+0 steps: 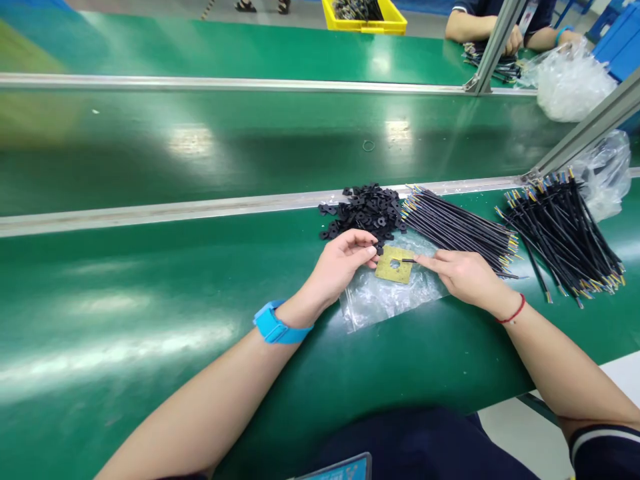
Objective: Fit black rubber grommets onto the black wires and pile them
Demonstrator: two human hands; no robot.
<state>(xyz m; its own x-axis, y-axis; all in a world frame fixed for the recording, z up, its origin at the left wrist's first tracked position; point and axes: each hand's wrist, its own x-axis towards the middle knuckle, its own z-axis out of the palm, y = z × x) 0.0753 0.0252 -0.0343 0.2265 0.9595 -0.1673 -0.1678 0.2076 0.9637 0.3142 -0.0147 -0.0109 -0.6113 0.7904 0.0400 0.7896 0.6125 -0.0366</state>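
Observation:
My left hand [345, 261] pinches a small black flat part [379, 249] between thumb and fingertips, at the upper left corner of a yellow square plate [399, 275] with a round hole. My right hand [465, 277] is closed on a black cable [408, 261], whose end lies over the plate close to the hole; most of the cable is hidden by the hand. A clear plastic bag [373, 307] lies flat under the plate. Behind my left hand is a heap of small black parts [367, 210]. A bundle of black cables [460, 227] with stripped, coloured wire ends lies behind my right hand.
A second pile of black cables [570, 233] lies at the right, beside a clear bag [607, 173]. A metal rail [200, 208] runs along the back edge of the green table [125, 300]. Across from me, a person's hands [513, 41] are at more cables. A yellow bin [367, 27] stands beyond.

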